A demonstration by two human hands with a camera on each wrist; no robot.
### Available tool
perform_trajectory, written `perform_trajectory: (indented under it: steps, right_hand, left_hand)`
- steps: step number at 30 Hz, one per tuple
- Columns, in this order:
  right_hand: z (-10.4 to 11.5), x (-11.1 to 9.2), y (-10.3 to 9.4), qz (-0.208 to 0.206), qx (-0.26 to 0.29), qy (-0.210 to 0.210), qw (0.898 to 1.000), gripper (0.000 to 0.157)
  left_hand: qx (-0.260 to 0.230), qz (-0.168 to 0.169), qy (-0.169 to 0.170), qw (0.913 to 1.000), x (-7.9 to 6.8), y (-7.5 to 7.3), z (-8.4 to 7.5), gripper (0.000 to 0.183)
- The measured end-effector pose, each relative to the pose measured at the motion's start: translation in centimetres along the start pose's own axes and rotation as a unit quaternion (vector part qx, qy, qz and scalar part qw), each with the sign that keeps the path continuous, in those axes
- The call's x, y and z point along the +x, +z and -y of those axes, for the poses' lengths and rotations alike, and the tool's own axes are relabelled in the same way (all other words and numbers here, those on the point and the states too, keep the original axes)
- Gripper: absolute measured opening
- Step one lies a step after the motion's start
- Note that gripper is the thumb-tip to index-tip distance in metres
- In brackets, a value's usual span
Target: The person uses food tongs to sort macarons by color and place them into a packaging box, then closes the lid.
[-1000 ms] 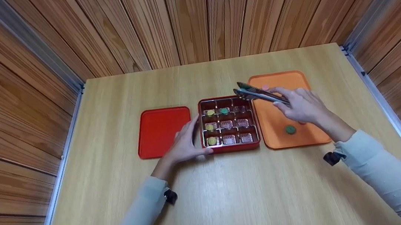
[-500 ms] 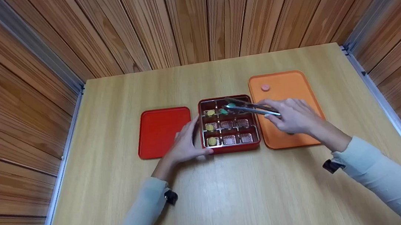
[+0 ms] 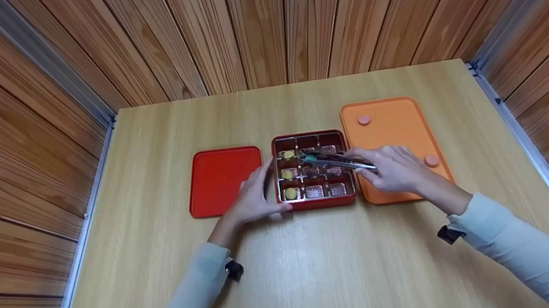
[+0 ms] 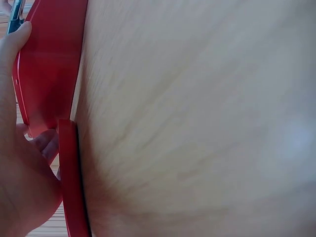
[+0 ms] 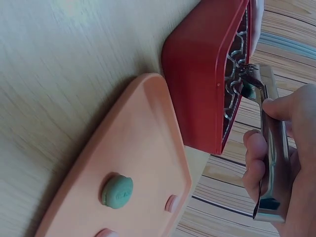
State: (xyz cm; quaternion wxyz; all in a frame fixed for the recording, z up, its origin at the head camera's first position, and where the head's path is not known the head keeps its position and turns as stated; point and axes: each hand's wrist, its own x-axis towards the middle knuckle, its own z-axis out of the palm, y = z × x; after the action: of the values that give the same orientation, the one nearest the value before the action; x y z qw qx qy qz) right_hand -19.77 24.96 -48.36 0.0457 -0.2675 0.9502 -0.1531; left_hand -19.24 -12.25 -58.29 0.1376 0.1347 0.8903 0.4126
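Observation:
My right hand (image 3: pixel 390 167) grips metal tongs (image 3: pixel 341 161), their tips down over the middle of the red box (image 3: pixel 320 203). Between the tips sits a green macaron (image 3: pixel 309 158); the right wrist view shows it partly hidden. The box has a divided liner of small compartments, with a yellow macaron (image 3: pixel 290 193) in each one of the left column. My left hand (image 3: pixel 251 197) braces the box's front left corner, fingers extended along the left side and thumb at the front. In the left wrist view the thumb (image 4: pixel 20 37) touches the red wall.
Right of the box lies an orange tray (image 3: pixel 387 111) with pink macarons (image 3: pixel 364 120) and a green macaron (image 5: pixel 117 191), hidden by my hand in the head view. A red lid (image 3: pixel 223 179) lies to the left, partly under my left hand. Wooden walls surround the table.
From above the box's back right corner, the tongs have moved left, forward and down into the box, carrying the green macaron. My left hand and the box have stayed still.

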Motion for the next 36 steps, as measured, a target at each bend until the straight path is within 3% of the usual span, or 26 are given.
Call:
perform_trajectory:
  steps: [26,36]
  right_hand:
    - [-0.1,0.0,0.3,0.013,0.0,0.005,1.0,0.048]
    - [-1.5,-1.2,-1.1,0.01,-0.003,0.012,1.0,0.045]
  left_hand:
    - [0.002,0.002,0.002,1.0,0.1,-0.1,-0.1,0.136]
    - [0.006,0.001,-0.001,1.0,0.0,-0.1,-0.2,0.137]
